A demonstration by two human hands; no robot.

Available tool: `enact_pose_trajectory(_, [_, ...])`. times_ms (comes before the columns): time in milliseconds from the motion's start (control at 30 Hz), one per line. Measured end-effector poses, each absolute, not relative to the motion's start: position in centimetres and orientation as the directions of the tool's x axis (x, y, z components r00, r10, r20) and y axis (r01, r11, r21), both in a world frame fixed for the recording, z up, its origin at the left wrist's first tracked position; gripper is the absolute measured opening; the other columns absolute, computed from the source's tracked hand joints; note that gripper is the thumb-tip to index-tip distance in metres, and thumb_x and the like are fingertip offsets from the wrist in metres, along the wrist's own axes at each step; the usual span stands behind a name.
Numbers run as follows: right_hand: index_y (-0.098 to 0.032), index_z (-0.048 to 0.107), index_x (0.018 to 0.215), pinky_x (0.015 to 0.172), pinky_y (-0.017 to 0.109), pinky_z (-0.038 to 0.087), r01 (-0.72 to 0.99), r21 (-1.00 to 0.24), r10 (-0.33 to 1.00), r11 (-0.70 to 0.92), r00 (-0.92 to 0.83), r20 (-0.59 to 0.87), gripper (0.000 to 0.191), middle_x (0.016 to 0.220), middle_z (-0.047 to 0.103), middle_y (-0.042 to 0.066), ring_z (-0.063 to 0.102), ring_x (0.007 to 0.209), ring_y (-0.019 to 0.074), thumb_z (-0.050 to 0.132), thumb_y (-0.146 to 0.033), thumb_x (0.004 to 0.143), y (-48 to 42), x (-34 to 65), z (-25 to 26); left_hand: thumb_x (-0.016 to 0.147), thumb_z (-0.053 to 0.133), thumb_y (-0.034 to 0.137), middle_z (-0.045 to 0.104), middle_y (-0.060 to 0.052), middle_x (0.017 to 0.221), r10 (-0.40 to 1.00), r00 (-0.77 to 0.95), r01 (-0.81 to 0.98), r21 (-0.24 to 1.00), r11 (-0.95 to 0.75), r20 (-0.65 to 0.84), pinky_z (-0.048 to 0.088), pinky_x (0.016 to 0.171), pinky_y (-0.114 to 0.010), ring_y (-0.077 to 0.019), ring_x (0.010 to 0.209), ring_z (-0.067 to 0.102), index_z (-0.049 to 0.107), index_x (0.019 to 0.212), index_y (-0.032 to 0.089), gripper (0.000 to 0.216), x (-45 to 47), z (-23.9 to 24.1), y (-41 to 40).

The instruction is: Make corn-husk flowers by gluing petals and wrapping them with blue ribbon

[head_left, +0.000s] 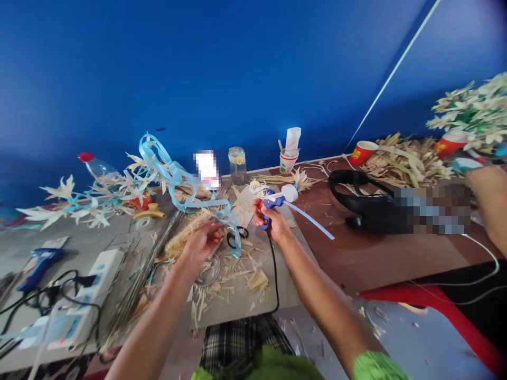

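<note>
Nothing legible; red cup point(364, 151) (blurred) seemingly bears gold characters point(357, 154).

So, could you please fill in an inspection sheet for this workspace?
Surface: brown table, partly covered by a grey sheet strewn with pale scraps.
Job's things: blue glue gun; light-blue ribbon.
Clutter: jar, paper cup, second glue gun.
Grips: right grip holds the blue glue gun; left grip is by the ribbon, contact unclear.
Cables: black cord from the held gun; black cables tangled beside a power strip.
Surroundings: blue wall behind; another person's arm at right.

Clear plastic bottle point(99, 168) (red-capped)
</note>
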State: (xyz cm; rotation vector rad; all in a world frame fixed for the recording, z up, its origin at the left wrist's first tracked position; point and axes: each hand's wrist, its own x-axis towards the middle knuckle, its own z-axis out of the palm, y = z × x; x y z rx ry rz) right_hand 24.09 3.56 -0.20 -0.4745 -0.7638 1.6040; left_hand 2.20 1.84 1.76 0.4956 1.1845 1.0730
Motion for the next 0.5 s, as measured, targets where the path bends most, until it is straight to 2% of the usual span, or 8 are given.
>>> enact_pose_trajectory(133, [-0.018,0.061,0.091,0.047,0.024,0.031,-0.702,-0.709,0.976,-0.061,-0.19,0.103,0.035,0.075,0.059,-0.001,0.039,0.045,0.0044,0.073,-0.035,0.063,3.6,24.0,-0.1,0.063,0.067,0.004,0.061,0.0,0.062,0.883,-0.004,-0.436,0.795,0.421,-0.47,0.036,0.036,-0.015,-0.0055,0.041,0.049,0.057,0.082,0.013,0.023,3.0,1.5,2.7])
enact_pose_trajectory(300, [-0.017,0.061,0.09,0.047,0.023,0.03,-0.687,-0.723,0.969,-0.074,-0.22,0.11,0.034,0.076,0.059,-0.001,0.039,0.047,0.005,0.072,-0.036,0.064,3.3,24.0,0.1,0.06,0.072,0.01,0.057,0.003,0.06,0.909,0.022,-0.388,0.834,0.392,-0.417,0.032,0.035,-0.013,-0.0037,0.04,0.046,0.056,0.075,0.012,0.022,3.2,1.6,2.9])
enact_pose_trajectory(500, [-0.016,0.064,0.096,0.048,0.024,0.028,-0.649,-0.746,0.92,-0.15,-0.367,0.134,0.036,0.08,0.06,0.001,0.042,0.048,0.0057,0.072,-0.035,0.066,3.1,23.7,-0.5,0.059,0.072,0.012,0.055,0.003,0.057,0.873,0.082,-0.354,0.805,0.476,-0.48,0.028,0.034,-0.012,-0.0018,0.039,0.042,0.055,0.069,0.011,0.02,3.3,1.3,3.8])
